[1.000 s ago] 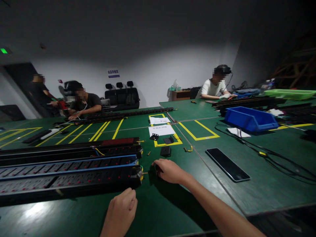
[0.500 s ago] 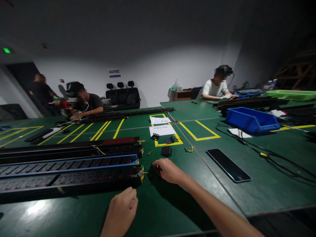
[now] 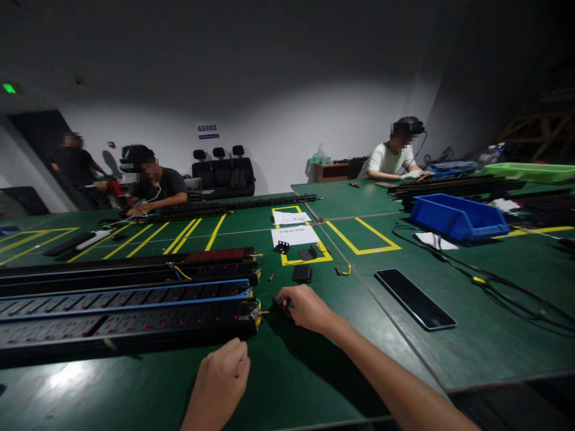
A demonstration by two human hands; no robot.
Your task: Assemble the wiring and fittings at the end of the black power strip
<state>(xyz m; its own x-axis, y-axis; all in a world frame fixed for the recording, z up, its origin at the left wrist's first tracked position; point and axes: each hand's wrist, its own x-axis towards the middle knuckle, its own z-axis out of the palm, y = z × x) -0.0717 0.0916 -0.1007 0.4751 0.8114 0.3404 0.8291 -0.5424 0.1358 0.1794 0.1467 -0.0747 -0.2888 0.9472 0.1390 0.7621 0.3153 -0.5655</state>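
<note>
Pinching a small black part (image 3: 284,307), right hand (image 3: 305,308) sits at the nearest power strip (image 3: 130,323) end, unfitted. Left hand (image 3: 222,377) fisted, empty, beside it.

A blue bin (image 3: 457,218) sits far right on the green table (image 3: 449,353), a dark phone (image 3: 415,298) lying flat nearer the edge. Two white papers (image 3: 293,235) lie inside yellow markings. Three people sit or stand along the far side.

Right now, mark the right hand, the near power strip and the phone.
right hand (image 3: 305,306), head view, on the knuckles.
near power strip (image 3: 135,323), head view, on its socket face.
phone (image 3: 415,298), head view, on the dark screen.
</note>
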